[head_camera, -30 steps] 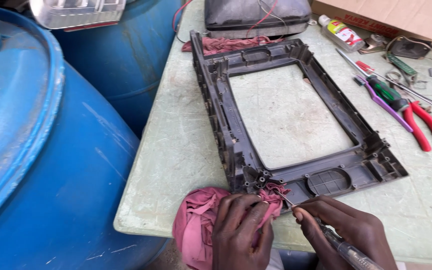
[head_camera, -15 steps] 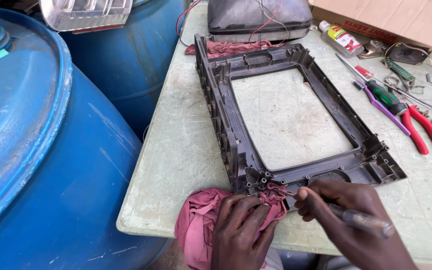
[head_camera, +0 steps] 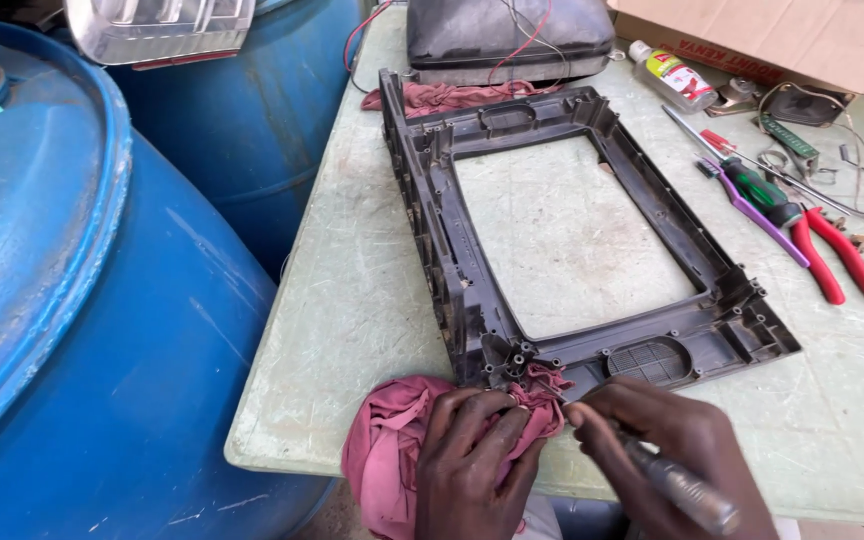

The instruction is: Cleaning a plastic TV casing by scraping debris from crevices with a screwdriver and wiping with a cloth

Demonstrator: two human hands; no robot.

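Two blue drums (head_camera: 102, 330) stand left of the pale green bench (head_camera: 352, 300). A dark plastic monitor bezel frame (head_camera: 472, 290) lies face down on it, its near corner at the bench edge, resting on a crumpled pink rag (head_camera: 392, 450). Left hand (head_camera: 472, 460): grip closed on the rag, pressed against that corner. Right hand (head_camera: 672, 450): grip clamped on a screwdriver (head_camera: 677, 485), tip at the corner's screw bosses. Judged step: working a corner screw; the tip must seat squarely. Red-handled pliers (head_camera: 837, 255) lie well apart.
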